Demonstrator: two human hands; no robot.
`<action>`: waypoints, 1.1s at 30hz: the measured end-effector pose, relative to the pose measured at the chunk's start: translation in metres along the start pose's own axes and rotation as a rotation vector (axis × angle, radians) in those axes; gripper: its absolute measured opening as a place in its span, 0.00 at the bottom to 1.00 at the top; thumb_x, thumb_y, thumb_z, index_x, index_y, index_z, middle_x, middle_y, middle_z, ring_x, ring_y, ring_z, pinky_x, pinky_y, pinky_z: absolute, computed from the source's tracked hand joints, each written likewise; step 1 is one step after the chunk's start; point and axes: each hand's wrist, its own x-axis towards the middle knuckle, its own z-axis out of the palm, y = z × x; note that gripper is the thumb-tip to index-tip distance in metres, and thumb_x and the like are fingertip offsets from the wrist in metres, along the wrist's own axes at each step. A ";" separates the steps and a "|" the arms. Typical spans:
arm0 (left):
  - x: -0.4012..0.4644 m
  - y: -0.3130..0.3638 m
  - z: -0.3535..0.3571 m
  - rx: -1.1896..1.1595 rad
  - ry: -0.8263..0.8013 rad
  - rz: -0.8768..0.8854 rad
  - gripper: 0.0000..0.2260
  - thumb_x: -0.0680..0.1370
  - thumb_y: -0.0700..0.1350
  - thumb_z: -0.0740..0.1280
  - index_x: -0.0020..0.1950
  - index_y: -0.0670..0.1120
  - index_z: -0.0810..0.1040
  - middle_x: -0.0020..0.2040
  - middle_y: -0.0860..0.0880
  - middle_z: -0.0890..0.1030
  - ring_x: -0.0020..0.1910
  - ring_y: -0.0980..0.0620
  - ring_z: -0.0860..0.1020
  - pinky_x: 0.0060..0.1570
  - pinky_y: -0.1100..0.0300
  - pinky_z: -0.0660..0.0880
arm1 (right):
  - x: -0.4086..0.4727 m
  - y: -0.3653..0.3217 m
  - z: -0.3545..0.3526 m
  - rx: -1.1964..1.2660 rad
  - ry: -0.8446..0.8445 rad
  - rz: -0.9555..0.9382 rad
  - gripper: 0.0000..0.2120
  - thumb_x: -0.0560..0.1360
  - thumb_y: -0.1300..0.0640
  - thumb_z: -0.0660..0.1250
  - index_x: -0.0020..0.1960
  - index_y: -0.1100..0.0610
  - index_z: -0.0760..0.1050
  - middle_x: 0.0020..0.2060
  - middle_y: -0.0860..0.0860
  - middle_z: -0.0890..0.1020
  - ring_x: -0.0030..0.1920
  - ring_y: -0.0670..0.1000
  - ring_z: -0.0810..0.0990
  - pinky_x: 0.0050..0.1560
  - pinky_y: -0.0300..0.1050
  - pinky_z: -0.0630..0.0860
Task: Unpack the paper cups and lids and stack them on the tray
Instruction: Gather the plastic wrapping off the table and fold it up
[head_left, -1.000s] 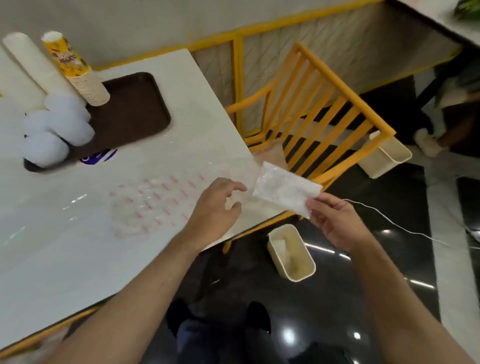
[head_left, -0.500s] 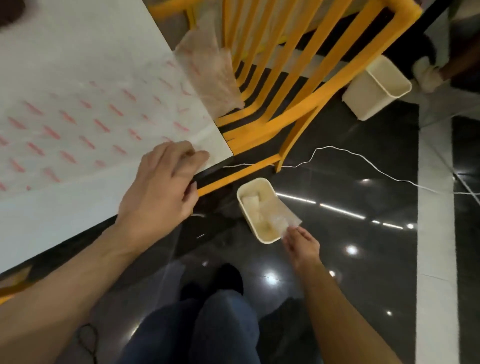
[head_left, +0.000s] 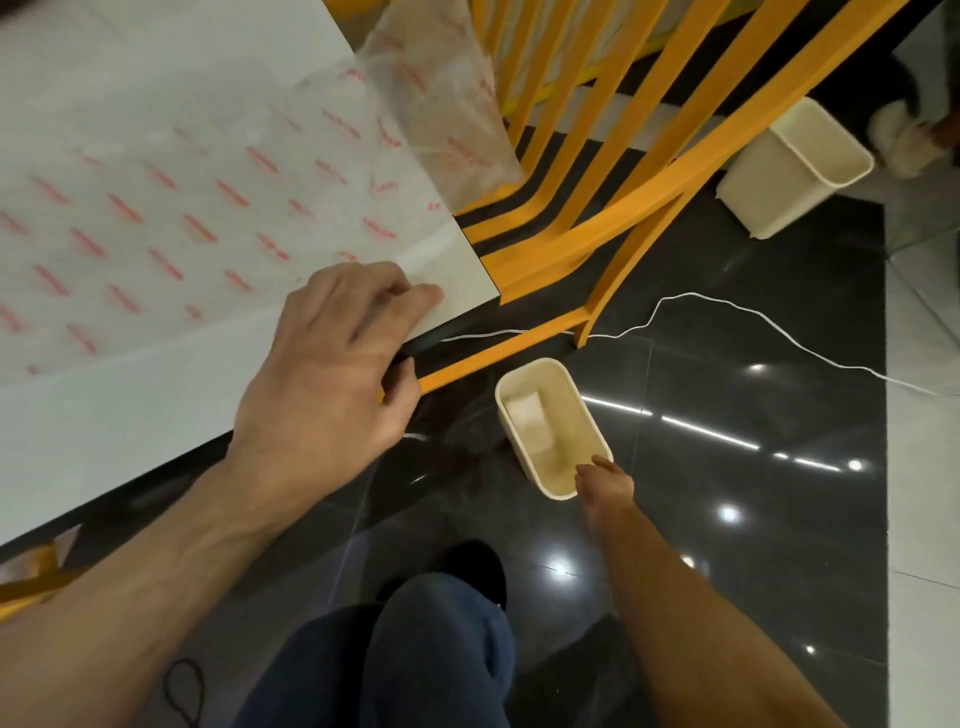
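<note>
The cups, lids and tray are out of view. A clear plastic wrapper with red print (head_left: 218, 197) lies flat on the white table (head_left: 104, 426), one end hanging over the far edge. My left hand (head_left: 332, 364) rests on the table's corner, fingers on the wrapper's near edge and thumb under the tabletop. Low to the floor, my right hand (head_left: 605, 480) is at the near rim of a small cream bin (head_left: 587, 410). A crumpled white wrapper (head_left: 527, 418) lies inside the bin. Whether my fingers still touch it is unclear.
An orange slatted chair (head_left: 649, 197) stands against the table's right side. A second cream bin (head_left: 795, 166) sits beyond it, beside another person's shoe (head_left: 898, 140). A thin white cord (head_left: 727, 312) runs across the glossy black floor. My leg (head_left: 441, 649) is at the bottom.
I have bent down from the table. My right hand carried the white wrapper down to the floor bin, and the wrapper now lies inside it. My left hand settled on the table corner.
</note>
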 end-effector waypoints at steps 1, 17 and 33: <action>0.000 0.001 -0.001 -0.017 -0.012 -0.010 0.21 0.73 0.40 0.70 0.66 0.42 0.76 0.60 0.41 0.74 0.61 0.42 0.68 0.60 0.52 0.64 | -0.013 -0.006 -0.001 0.012 -0.025 -0.009 0.19 0.73 0.71 0.69 0.63 0.61 0.77 0.51 0.61 0.79 0.42 0.55 0.79 0.41 0.42 0.77; -0.010 -0.021 -0.108 -0.306 -0.236 -0.476 0.15 0.79 0.39 0.64 0.63 0.51 0.79 0.67 0.53 0.75 0.68 0.52 0.69 0.66 0.66 0.58 | -0.340 -0.177 0.022 -0.271 -0.409 -0.595 0.14 0.75 0.60 0.73 0.59 0.53 0.76 0.49 0.49 0.79 0.49 0.49 0.79 0.54 0.45 0.76; -0.063 -0.125 -0.155 0.073 -0.596 -0.682 0.31 0.76 0.62 0.61 0.77 0.57 0.56 0.75 0.53 0.61 0.71 0.48 0.64 0.64 0.43 0.58 | -0.427 -0.278 0.132 -0.926 -0.369 -1.000 0.10 0.80 0.47 0.67 0.48 0.51 0.84 0.39 0.47 0.84 0.39 0.47 0.80 0.38 0.40 0.75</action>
